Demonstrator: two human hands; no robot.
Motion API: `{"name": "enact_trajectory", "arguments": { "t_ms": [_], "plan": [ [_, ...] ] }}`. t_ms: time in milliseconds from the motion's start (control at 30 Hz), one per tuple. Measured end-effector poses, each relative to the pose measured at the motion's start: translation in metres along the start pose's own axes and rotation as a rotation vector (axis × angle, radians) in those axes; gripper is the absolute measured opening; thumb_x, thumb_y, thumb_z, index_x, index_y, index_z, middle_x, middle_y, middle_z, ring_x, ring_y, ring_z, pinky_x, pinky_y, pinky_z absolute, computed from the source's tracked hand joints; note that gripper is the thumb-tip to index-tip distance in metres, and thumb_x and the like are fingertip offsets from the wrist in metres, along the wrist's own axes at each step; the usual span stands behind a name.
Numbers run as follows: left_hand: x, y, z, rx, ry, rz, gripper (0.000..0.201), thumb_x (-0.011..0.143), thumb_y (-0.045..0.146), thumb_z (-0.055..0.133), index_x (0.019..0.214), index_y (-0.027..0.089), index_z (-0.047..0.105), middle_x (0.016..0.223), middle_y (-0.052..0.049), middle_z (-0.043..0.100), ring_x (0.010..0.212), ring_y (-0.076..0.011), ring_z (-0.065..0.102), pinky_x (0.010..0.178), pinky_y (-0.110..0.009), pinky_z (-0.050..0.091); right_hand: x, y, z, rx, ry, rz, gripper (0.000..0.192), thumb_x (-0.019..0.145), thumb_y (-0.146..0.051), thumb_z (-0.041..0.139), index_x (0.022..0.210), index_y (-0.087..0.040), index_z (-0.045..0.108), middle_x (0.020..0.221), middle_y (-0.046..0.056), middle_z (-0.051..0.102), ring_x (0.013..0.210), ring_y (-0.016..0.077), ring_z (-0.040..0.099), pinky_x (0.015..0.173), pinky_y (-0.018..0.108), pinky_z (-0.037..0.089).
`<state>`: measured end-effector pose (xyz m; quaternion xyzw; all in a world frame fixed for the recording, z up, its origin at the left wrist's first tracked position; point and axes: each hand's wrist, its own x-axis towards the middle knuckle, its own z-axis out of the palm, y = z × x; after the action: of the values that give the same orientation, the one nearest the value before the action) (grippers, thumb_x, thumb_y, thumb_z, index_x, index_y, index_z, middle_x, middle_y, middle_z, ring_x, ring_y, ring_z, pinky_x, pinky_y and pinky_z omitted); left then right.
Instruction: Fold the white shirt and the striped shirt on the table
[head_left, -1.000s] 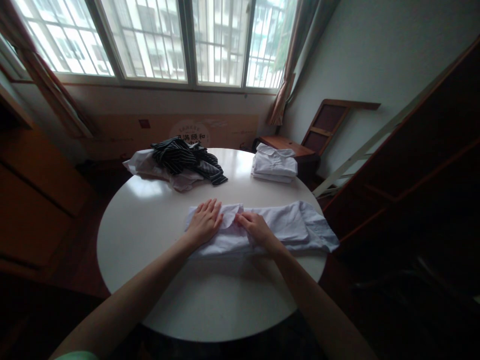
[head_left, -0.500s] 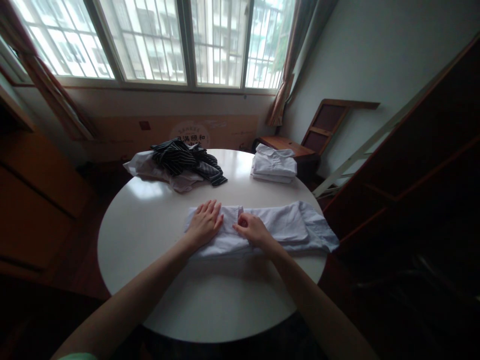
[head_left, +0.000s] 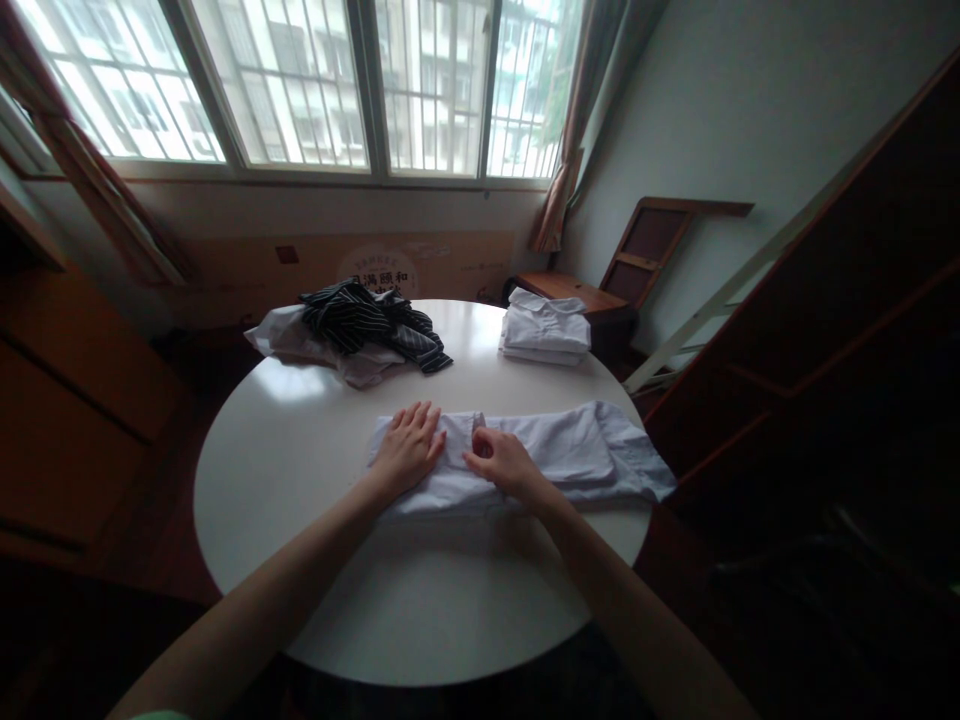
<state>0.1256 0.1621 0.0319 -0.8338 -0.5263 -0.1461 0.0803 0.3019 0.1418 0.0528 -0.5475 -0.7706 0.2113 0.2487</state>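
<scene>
A white shirt [head_left: 555, 447], folded into a long strip, lies across the white round table [head_left: 330, 590] in front of me. My left hand [head_left: 409, 445] rests flat on the strip's left part, fingers stretched out. Just to its right, my right hand [head_left: 504, 460] is curled, thumb and forefinger closed at the edge of a folded-over layer of the shirt. The fingertips are partly hidden, but they appear to pinch the cloth. At the right, the strip's loose end reaches the table's edge.
Folded white shirts [head_left: 545, 330] sit stacked at the table's back right. A heap of crumpled clothes [head_left: 360, 325], some black-striped, lies at the back left. Beyond the table are a wooden stand [head_left: 574, 290], a white ladder [head_left: 697, 325] and a window [head_left: 300, 90].
</scene>
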Motion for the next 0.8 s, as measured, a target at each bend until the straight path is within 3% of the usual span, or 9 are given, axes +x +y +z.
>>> {"name": "enact_trajectory", "arguments": {
  "t_ms": [367, 800],
  "plan": [
    [0.0001, 0.0006, -0.0017, 0.005, 0.004, -0.002, 0.046, 0.088, 0.038, 0.024, 0.123, 0.014, 0.043, 0.131, -0.010, 0.044, 0.122, -0.0219, 0.036, 0.101, -0.037, 0.027, 0.0033, 0.0058, -0.0021, 0.070, -0.083, 0.030, 0.026, 0.077, -0.030, 0.047, 0.055, -0.015, 0.050, 0.056, -0.002, 0.047, 0.055, 0.0090, 0.041, 0.053, 0.021, 0.026],
    [0.0012, -0.0015, -0.0024, -0.073, 0.071, 0.000, 0.038, 0.085, 0.032, 0.035, 0.119, 0.018, 0.046, 0.127, -0.009, 0.047, 0.117, -0.0208, 0.041, 0.099, -0.036, 0.030, 0.0044, 0.0033, -0.0046, 0.144, -0.050, 0.177, 0.020, 0.070, -0.027, 0.051, 0.055, -0.015, 0.055, 0.054, -0.002, 0.050, 0.054, 0.0092, 0.045, 0.052, 0.021, 0.028]
  ]
}}
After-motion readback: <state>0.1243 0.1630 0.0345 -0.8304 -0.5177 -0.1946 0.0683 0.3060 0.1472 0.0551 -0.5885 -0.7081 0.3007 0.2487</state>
